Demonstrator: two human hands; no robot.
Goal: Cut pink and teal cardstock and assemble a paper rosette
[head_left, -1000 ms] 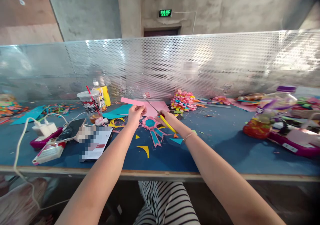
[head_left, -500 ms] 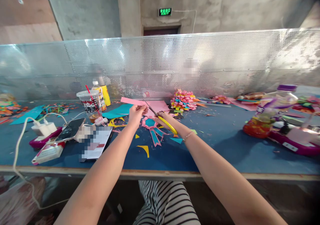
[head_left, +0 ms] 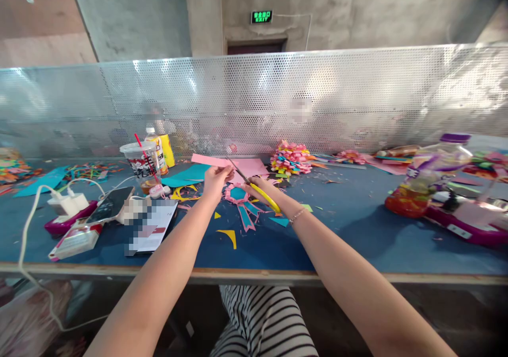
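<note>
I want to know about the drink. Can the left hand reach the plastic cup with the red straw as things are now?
Probably yes. The cup stands just left of the left hand, with only flat paper scraps between them. But the fingers pinch the pink paper, so they must let it go first.

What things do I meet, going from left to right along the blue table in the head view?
White charger → phone → plastic cup → left hand → yellow-handled scissors in the right hand → pile of paper strips → purple-capped bottle.
</note>
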